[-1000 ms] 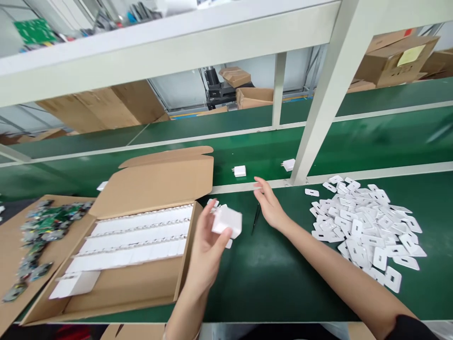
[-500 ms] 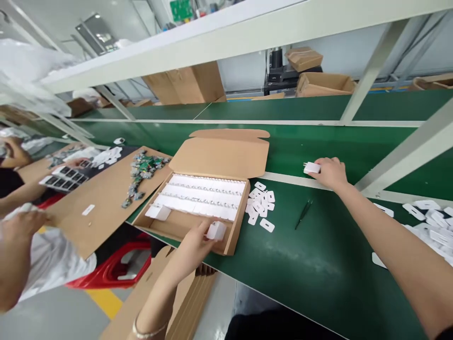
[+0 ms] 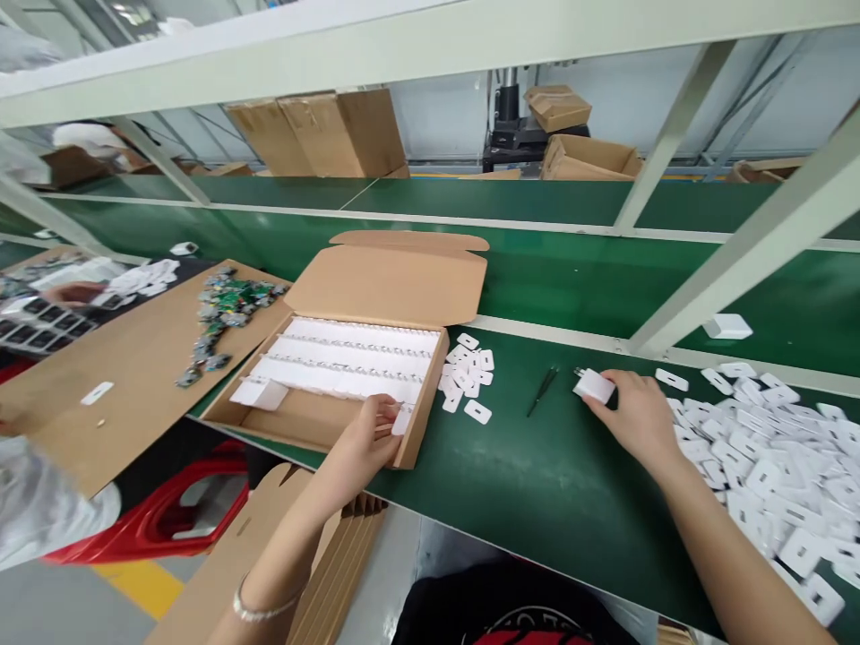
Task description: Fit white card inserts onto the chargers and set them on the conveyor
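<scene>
My left hand (image 3: 366, 439) reaches into the near right corner of an open cardboard box (image 3: 304, 425) and pinches a white charger block (image 3: 403, 419) against the box wall. Rows of white blocks (image 3: 349, 358) fill the box's far half. My right hand (image 3: 635, 414) rests on the green table and holds a second white charger (image 3: 594, 386) with metal prongs pointing left. Black tweezers (image 3: 541, 391) lie just left of that charger.
A heap of flat white plastic plates (image 3: 779, 457) covers the table at right; a small cluster (image 3: 467, 372) lies beside the box. Another charger (image 3: 726, 326) sits on the belt behind. Circuit boards (image 3: 221, 313) lie on cardboard at left, where another person's hand (image 3: 71, 291) works.
My right hand has drawn the charger back from the belt edge onto the near table. My left hand has lowered its white block deeper into the box corner. The view shifted right.
</scene>
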The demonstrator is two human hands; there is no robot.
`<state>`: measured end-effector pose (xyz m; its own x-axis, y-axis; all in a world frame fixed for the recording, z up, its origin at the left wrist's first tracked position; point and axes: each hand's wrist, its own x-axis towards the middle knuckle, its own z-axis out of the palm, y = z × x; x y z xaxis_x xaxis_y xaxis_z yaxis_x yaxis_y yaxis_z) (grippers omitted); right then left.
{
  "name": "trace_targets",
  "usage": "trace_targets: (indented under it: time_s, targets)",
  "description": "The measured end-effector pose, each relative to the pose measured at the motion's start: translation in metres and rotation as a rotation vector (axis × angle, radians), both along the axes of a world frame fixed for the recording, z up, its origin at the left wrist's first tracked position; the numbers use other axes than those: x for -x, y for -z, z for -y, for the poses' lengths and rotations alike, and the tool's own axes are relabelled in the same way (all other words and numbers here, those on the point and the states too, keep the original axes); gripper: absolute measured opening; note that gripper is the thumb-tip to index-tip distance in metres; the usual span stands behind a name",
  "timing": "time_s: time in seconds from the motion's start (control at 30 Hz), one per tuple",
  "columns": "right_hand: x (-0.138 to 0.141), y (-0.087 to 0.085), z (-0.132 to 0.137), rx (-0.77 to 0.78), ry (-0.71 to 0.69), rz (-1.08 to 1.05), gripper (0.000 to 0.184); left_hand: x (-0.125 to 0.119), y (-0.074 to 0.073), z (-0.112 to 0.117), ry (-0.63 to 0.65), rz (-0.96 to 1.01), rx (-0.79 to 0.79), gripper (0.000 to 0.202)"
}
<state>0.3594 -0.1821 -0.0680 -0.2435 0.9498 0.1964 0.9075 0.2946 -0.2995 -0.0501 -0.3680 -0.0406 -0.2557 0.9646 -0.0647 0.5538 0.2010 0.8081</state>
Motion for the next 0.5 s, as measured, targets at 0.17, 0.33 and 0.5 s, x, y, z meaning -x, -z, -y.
trace_targets:
  time_s: [0.17,0.33,0.5]
  targets:
    - [-0.009,-0.014,0.009,0.218,0.035,-0.229,0.044,-0.057,-0.023,0.004,-0.124,-0.4,-0.427,0.034]
    - [-0.051,-0.014,-0.007,-0.018,0.352,-0.005,0.038,-0.142,-0.008,-0.039,0.281,-0.457,-0.517,0.033]
    - [-0.066,0.003,-0.015,0.03,0.419,0.127,0.04,-0.2,0.037,-0.108,0.612,-0.623,-0.399,0.053]
